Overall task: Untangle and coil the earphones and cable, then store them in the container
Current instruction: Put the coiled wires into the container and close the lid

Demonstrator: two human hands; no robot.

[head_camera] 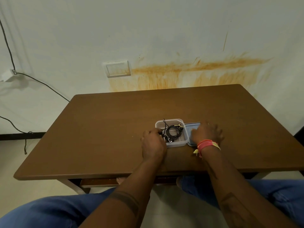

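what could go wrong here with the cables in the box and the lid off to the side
1. A cable end sticks up past the container rim; closing the lid could pinch it.
2. The left hand is at the container's left edge with fingers near the cables; pulling away could drag a loop out and undo the coil.
3. The right hand rests on the lid and looks blurred; a quick grab could bump the light container across the table.

Coiled cable (pixel 174 132) in container (pixel 185 143); right hand (pixel 207 133) on lid (pixel 189 129)
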